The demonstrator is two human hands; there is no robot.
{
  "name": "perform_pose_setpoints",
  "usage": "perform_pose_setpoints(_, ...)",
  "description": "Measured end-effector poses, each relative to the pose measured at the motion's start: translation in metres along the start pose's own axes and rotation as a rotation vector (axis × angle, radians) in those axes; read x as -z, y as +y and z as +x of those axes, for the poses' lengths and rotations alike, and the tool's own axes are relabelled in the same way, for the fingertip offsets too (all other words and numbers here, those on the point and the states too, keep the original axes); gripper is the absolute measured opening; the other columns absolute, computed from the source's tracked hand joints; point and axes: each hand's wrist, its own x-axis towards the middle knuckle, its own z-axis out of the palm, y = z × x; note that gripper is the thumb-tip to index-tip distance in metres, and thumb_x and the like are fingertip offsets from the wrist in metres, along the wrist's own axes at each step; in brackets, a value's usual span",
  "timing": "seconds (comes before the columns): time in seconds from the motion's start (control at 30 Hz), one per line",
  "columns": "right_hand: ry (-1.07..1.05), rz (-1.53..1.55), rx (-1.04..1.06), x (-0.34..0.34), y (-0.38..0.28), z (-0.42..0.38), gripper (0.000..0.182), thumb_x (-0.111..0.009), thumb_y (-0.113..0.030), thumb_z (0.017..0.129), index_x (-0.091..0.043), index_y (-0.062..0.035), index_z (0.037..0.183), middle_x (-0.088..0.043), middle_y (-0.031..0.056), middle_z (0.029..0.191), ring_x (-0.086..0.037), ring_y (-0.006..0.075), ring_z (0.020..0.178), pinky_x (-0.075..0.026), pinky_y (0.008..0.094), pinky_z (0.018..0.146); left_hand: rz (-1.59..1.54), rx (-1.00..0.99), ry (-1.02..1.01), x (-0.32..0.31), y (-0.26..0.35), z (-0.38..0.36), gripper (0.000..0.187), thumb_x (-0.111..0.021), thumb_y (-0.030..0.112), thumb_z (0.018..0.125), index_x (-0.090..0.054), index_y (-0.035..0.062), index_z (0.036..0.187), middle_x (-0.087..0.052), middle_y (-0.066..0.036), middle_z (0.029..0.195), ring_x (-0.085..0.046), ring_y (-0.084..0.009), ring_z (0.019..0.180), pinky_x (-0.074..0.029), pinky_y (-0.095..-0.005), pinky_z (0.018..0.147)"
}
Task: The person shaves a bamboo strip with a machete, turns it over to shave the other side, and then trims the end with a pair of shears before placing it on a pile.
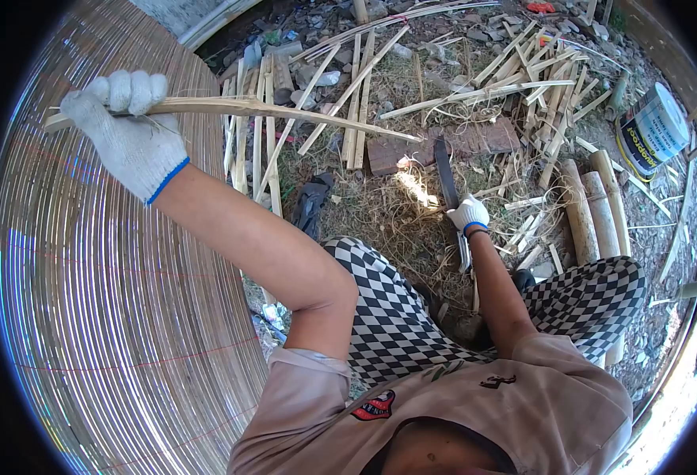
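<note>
My left hand (131, 127), in a white knit glove with a blue cuff, is closed around one end of a long bamboo strip (285, 112). The strip reaches to the right, its thin far end over a reddish-brown wooden block (392, 156) on the ground. In my right hand (469, 213), gloved the same way, is the handle of a machete (447, 176). Its dark blade points away from me, with the tip by the block and near the end of the strip. Curled bamboo shavings (384, 207) lie around the blade, partly in bright sunlight.
A bamboo-slat screen (119, 261) stands close along my left side. Split bamboo pieces (550, 95) are heaped at the far right, and others lie behind the block. Thick bamboo poles (599, 207) and a labelled bucket (651, 131) are on the right. Stones and litter cover the ground beyond.
</note>
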Motion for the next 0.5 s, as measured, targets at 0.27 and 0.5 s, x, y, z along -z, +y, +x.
perform_pose_setpoints(0.27,0.036,0.152,0.134,-0.025,0.011,0.005,0.042,-0.070,-0.031,0.080,-0.068,-0.0038,0.112,-0.073,0.0235,0.107,-0.069,0.0400,0.103,-0.055,0.0463,0.091,0.100,0.003,0.045,0.010,-0.004,0.006,0.049,-0.056,0.044,0.105,-0.039,0.0118,0.073,-0.030,0.000,0.064,-0.027,-0.0141,0.055,-0.031,-0.0311,0.056)
perform_pose_setpoints(0.5,-0.048,0.609,0.140,-0.027,0.036,0.003,0.028,-0.069,-0.022,0.078,-0.070,-0.0052,0.101,-0.072,0.0183,0.085,-0.073,0.0282,0.085,-0.057,0.0395,0.077,0.153,-0.026,0.212,0.011,0.001,0.001,0.043,-0.051,0.035,0.108,-0.039,0.0111,0.075,-0.029,0.000,0.064,-0.025,-0.0145,0.057,-0.031,-0.0327,0.058)
